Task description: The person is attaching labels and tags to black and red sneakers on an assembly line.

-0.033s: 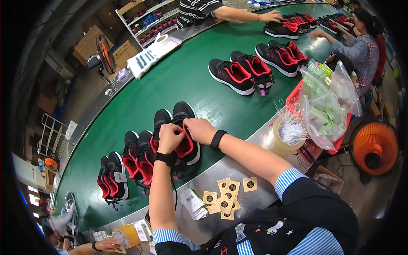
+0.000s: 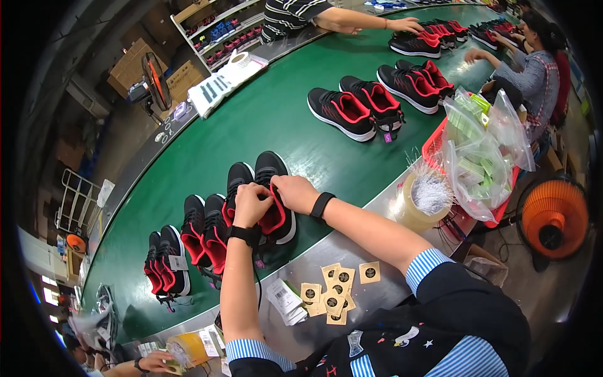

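Note:
A pair of black sneakers with red lining (image 2: 271, 173) lies on the green conveyor belt (image 2: 264, 119) right in front of me. My left hand (image 2: 250, 204) and my right hand (image 2: 295, 191) both grip the red collar of the nearer shoe, fingers closed on the fabric. Each wrist wears a black band. Small tan square tags (image 2: 333, 290) and white paper labels (image 2: 284, 300) lie on the metal ledge below my arms.
More black-and-red sneaker pairs (image 2: 188, 242) (image 2: 355, 107) sit along the belt. A red basket with plastic bags (image 2: 480, 157), a tape roll holding plastic ties (image 2: 424, 198) and an orange fan (image 2: 553, 217) stand to the right. Other people work at the far end and lower left.

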{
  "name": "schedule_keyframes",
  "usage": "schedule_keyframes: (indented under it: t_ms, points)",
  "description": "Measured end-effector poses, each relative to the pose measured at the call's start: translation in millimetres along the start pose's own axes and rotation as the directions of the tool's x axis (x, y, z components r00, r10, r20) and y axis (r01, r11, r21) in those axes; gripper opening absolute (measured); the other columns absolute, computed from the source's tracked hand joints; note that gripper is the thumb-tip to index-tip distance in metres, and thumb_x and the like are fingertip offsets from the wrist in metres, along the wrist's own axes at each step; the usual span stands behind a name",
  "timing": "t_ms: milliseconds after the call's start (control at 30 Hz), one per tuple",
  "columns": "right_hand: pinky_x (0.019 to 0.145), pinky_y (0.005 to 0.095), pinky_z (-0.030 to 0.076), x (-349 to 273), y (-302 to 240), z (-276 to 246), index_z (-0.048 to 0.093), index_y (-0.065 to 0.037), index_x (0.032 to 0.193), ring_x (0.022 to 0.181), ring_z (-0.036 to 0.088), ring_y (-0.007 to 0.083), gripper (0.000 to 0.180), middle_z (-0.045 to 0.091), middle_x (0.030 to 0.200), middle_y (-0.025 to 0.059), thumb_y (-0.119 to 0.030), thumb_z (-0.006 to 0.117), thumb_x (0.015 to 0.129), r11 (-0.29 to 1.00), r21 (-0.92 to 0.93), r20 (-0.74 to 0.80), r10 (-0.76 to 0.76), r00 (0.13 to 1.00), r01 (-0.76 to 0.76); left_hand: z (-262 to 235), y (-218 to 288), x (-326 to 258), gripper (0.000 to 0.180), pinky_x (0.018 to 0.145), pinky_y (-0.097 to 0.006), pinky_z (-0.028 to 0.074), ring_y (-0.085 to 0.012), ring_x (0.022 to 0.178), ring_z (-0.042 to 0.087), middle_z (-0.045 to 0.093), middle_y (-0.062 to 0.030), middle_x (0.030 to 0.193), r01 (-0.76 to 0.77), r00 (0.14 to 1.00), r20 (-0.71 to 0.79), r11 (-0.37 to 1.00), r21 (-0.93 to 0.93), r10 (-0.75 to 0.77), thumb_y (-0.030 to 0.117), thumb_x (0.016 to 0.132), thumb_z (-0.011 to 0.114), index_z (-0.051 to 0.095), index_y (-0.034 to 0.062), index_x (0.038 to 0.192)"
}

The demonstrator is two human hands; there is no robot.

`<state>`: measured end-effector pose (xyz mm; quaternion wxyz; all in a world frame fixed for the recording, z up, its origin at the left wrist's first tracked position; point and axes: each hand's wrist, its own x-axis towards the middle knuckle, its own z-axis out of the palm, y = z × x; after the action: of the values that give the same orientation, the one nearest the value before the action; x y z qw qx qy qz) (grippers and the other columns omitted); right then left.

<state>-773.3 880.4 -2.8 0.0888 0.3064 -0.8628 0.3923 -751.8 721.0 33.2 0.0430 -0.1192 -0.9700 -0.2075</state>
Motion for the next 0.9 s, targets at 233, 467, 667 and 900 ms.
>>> schedule_keyframes:
  t_ms: [233, 467, 667, 900]
  points:
    - [0.067, 0.0439, 0.047, -3, 3, -8, 0.054, -0.005, 0.094, 0.077, 0.059, 0.0345, 0.018, 0.062, 0.080, 0.0158, -0.009, 0.052, 0.076, 0.980, 0.121, -0.027, 0.163, 0.986, -0.159, -5, 9, -3, 0.009, 0.072, -0.038, 0.045, -0.0303, 0.076, 0.054, 0.060, -0.0107, 0.069, 0.066, 0.995, -0.075, 0.994, 0.082, -0.060, 0.012, 0.062, 0.061, 0.061, 0.0035, 0.066]
    - [0.067, 0.0370, 0.048, -7, 3, -17, 0.064, -0.004, 0.076, 0.072, 0.062, 0.0279, 0.011, 0.064, 0.074, 0.0126, -0.012, 0.058, 0.073, 0.877, 0.387, 0.020, 0.301, 0.953, -0.285, -6, -8, -20, 0.004, 0.058, -0.027, 0.045, -0.0154, 0.063, 0.057, 0.065, -0.0116, 0.079, 0.115, 0.961, -0.185, 0.907, -0.404, -0.204, 0.001, 0.077, 0.054, 0.053, -0.0004, 0.073]
    - [0.056, 0.0250, 0.046, -7, -6, -12, 0.064, -0.002, 0.083, 0.064, 0.058, 0.0104, 0.011, 0.063, 0.074, 0.0049, -0.009, 0.060, 0.077, 0.533, 0.729, 0.288, 0.329, 0.899, -0.428, -13, -1, -24, 0.005, 0.069, -0.023, 0.044, -0.0120, 0.071, 0.055, 0.062, -0.0086, 0.082, 0.029, 0.973, -0.128, 0.654, -0.756, -0.190, 0.002, 0.088, 0.047, 0.046, 0.0015, 0.083]
    - [0.043, 0.0228, 0.044, -1, -27, -5, 0.061, -0.001, 0.083, 0.056, 0.056, 0.0094, 0.009, 0.063, 0.071, 0.0047, -0.007, 0.057, 0.077, 0.433, 0.778, 0.311, 0.364, 0.878, -0.455, -12, 17, -33, 0.007, 0.061, -0.026, 0.044, -0.0128, 0.066, 0.054, 0.057, -0.0068, 0.074, 0.090, 0.974, -0.164, 0.927, -0.363, -0.159, 0.004, 0.083, 0.054, 0.054, -0.0019, 0.086]
